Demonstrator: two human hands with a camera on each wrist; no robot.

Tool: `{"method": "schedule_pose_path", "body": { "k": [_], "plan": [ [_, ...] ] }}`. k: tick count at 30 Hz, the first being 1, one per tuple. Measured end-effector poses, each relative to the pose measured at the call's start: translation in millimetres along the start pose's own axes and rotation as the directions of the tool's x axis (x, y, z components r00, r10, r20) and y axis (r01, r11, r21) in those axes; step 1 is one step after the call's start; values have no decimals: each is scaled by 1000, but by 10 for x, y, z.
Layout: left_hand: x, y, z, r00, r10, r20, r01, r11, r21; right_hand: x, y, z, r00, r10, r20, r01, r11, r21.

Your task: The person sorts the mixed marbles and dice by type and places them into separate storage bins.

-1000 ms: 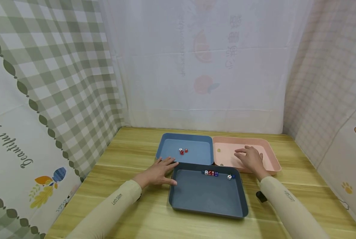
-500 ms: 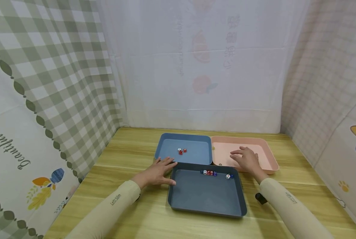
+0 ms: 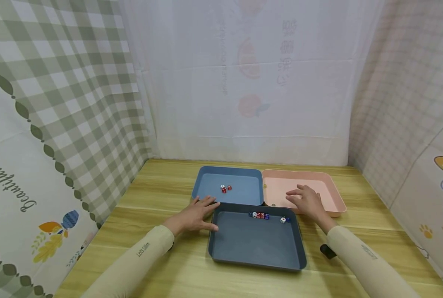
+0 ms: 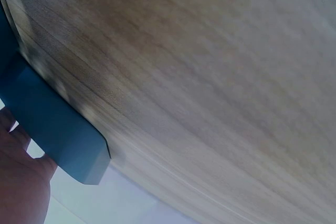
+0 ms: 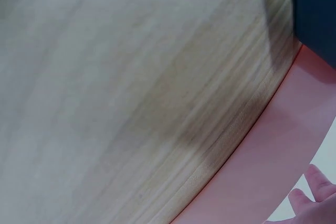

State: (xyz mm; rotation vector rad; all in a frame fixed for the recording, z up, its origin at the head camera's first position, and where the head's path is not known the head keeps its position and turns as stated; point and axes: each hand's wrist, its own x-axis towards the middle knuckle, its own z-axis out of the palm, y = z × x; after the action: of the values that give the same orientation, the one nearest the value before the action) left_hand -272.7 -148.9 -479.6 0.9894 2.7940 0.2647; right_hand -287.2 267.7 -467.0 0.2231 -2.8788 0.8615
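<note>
In the head view my left hand (image 3: 197,214) lies with spread fingers at the left rim of the dark grey tray (image 3: 258,265), its fingertips by the near corner of the blue tray (image 3: 206,182). It grips nothing. My right hand (image 3: 307,203) hovers over the near part of the pink tray (image 3: 327,188), fingers loosely bent, with nothing visible between them. Two small yellowish pieces, probably dice, lie in that tray: one piece (image 3: 265,186) by the left wall, another piece (image 3: 273,205) near the front. Red dice (image 3: 224,190) and a white die (image 3: 222,187) lie in the blue tray.
Along the dark tray's back wall runs a row of white, red and blue dice (image 3: 260,215). A white die (image 3: 283,220) and a blue die (image 3: 288,219) sit at its right. The trays adjoin on a wood-grain table (image 3: 161,182), with cloth hanging around it.
One yellowish piece in the pink tray has moved left to the wall. My right hand has shifted slightly left, and the left hand has stayed in place. The head view has drifted a little.
</note>
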Motion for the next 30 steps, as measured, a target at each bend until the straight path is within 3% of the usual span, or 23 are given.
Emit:
{"method": "schedule_pose_path", "body": {
  "k": [4,16,30],
  "plan": [
    [1,3,-3,1000,-5,5,5,1000,1,-30,-17,-12,1000,10,6,-10,1000,22],
    [-4,21,-17,1000,7,-13,-7,1000,-14,-173,-132,47,998,-62,13,61,995,85],
    [1,8,2,1000,-2,-7,2,1000,-15,-303,-138,39,993,-115,31,114,993,22]
  ]
}}
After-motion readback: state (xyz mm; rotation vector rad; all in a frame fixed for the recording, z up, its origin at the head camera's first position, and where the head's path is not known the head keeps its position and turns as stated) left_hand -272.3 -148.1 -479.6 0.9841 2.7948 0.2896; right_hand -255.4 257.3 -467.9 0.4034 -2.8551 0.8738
